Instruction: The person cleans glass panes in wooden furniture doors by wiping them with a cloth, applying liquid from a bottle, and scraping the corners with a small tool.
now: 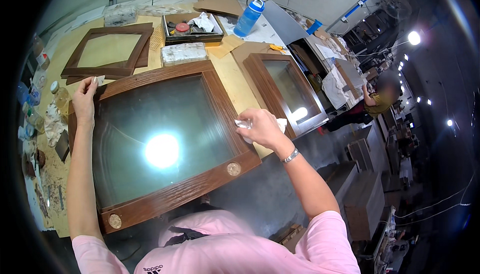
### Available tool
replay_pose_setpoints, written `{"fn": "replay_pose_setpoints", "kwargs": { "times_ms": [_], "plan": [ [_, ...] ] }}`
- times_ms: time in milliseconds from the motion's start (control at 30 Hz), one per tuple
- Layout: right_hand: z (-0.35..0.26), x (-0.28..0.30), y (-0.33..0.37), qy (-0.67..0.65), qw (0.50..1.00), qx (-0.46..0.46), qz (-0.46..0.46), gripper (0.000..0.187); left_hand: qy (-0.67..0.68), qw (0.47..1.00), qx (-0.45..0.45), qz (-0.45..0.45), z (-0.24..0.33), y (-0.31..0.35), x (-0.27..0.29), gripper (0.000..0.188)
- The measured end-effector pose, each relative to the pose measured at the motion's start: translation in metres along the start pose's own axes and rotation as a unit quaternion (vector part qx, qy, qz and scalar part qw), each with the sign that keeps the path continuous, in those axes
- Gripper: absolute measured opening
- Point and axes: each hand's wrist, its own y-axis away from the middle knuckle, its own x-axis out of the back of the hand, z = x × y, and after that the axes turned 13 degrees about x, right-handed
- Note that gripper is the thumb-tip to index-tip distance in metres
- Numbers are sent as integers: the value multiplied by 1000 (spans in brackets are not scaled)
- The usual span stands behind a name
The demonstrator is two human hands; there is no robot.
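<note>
In front of me lies a brown wooden cabinet door (225,101) with a glass pane (150,101) that reflects a bright lamp. Two round hinge holes sit along its near rail. At the door's far left corner, my left hand (86,103) is closed in a pinch, with a small pale scrap (101,79) showing at the fingertips; its material is unclear. My right hand (265,129) grips a crumpled white cloth (282,124) over the door's right edge. Part of the cloth is hidden inside the fingers.
Brown frames (75,61) lie far left, beside a tray (195,38) of small items and a wrapped block (184,53). A blue bottle (248,18) stands behind. Another glazed door (260,74) lies at right. Bottles (61,96) line the left edge. A person (382,99) works farther right.
</note>
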Motion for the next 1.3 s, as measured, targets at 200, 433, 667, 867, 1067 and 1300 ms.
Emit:
{"fn": "replay_pose_setpoints", "kwargs": {
  "times_ms": [200,433,667,867,1067,1300],
  "plan": [
    [-5,2,-2,11,1000,-5,-9,31,-5,1000,-10,0,6,4,0,23],
    [-7,3,-5,18,1000,5,-12,27,-20,1000,-10,-1,3,1,2,24],
    [5,-2,6,66,996,2,63,20,-16,1000,-14,-4,4,2,1,23],
    [13,-12,34,-118,988,-99,15,27,-14,1000,-14,-4,5,2,2,23],
    [-1,-2,49,-112,992,-63,11,33,-18,1000,-4,-11,1,0,3,23],
    [11,0,70,-182,982,-40,10,25,-44,999,-2,-8,-1,-4,5,24]
  ]
}}
